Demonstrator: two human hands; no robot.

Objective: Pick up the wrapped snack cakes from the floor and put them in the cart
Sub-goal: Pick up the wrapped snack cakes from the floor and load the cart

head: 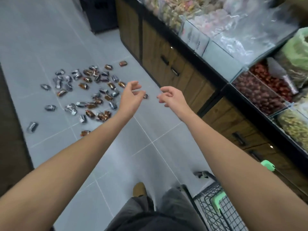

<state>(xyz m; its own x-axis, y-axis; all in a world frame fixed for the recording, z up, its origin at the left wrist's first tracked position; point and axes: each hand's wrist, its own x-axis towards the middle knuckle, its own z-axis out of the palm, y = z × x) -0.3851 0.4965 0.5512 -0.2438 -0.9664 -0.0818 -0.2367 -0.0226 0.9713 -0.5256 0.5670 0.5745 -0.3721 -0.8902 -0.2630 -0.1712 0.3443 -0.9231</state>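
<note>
snack cakes [83, 85]: scattered on the floor [150, 147], mostly left of and beyond the left hand. One stray is seen just past its fingertips. None is held.
handling: judged light and soft inside, easily crushed. The wrappers look glossy, so they are likely slick and crinkly.
hold point: best pinched lightly across the padded middle, or several scooped together. The crimped ends are likely to slip.
left hand [130, 95]: fingers loosely curled, nothing gripped, raised above the floor.
right hand [171, 96]: just beside the left, not touching it. Fingers hang relaxed, nothing gripped.
cart [206, 210]: wire basket with green trim, under the right forearm and well back from both hands.
</note>
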